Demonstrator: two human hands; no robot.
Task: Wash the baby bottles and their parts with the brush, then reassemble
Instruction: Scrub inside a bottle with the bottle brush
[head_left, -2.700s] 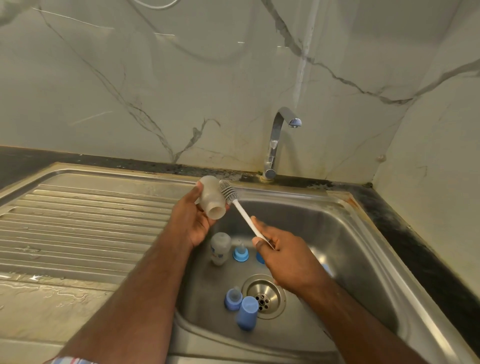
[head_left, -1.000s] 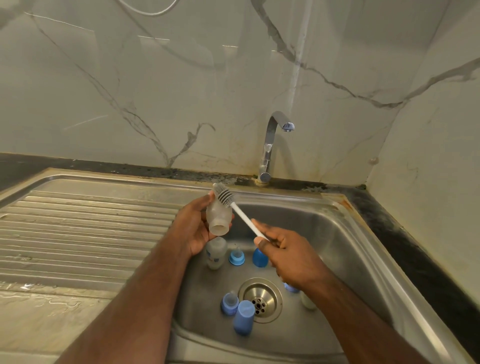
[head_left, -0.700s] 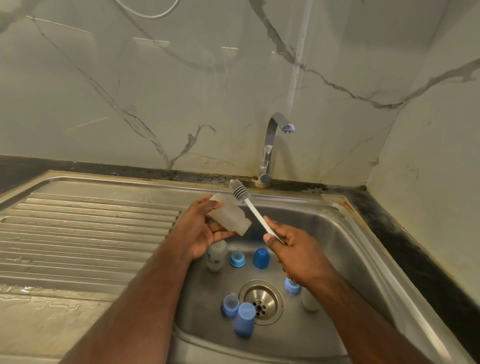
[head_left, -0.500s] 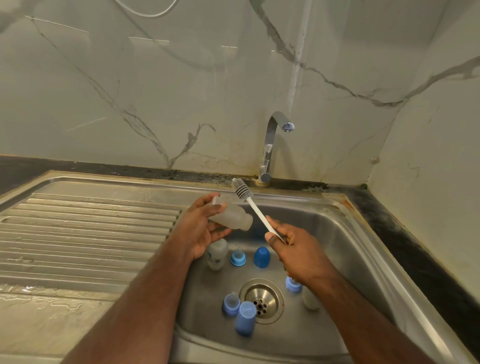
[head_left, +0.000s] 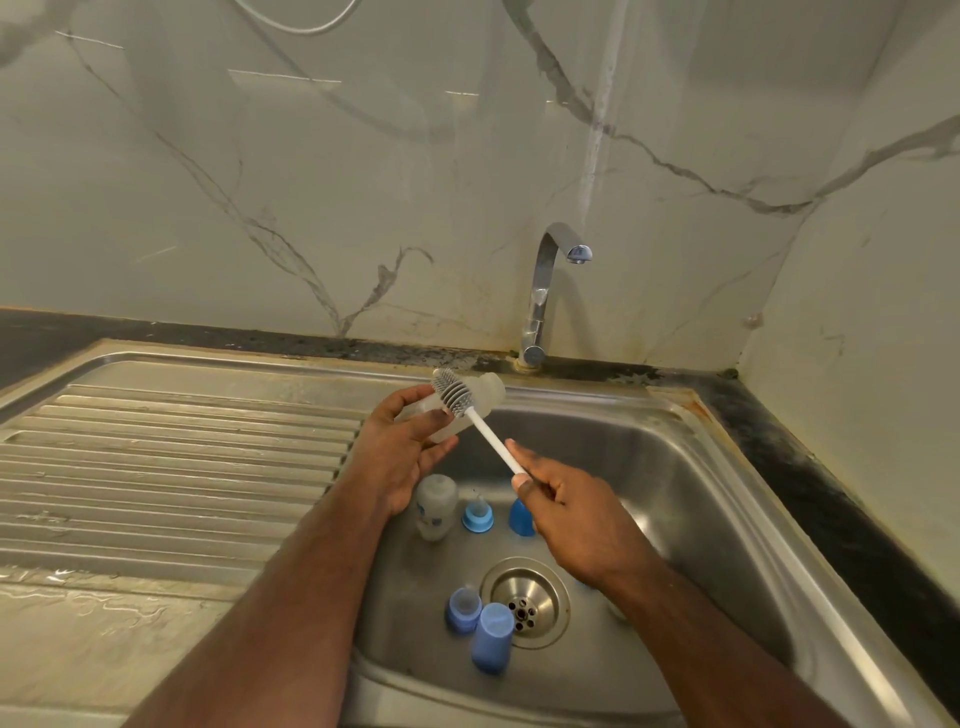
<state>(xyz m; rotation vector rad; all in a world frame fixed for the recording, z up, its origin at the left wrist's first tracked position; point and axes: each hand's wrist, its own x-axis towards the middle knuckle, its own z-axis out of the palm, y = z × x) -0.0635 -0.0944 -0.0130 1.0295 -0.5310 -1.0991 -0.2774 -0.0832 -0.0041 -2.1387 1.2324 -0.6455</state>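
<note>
Left hand: left hand (head_left: 402, 447) curls around a clear bottle (head_left: 470, 402), holding it on its side above the back-left corner of the sink (head_left: 701, 499).
Right hand: right hand (head_left: 571, 514) pinches the lower end of the brush (head_left: 480, 421) handle between thumb and fingers.
Brush: grey ribbed head lies against the outside of the clear bottle; white handle slants down to the right.
Basin, rear row: second bottle (head_left: 436, 506) upright, blue nipple ring (head_left: 478, 514) beside it, blue cap (head_left: 519, 517) partly behind the right hand.
Basin, front: another blue ring (head_left: 462, 608) and a blue cup (head_left: 492, 644), touching, just left of the drain (head_left: 524, 603).
Tap: tap (head_left: 545, 291) over the basin, no water running.
Left of basin: ribbed drainboard (head_left: 171, 467), wet patches on its near edge.
</note>
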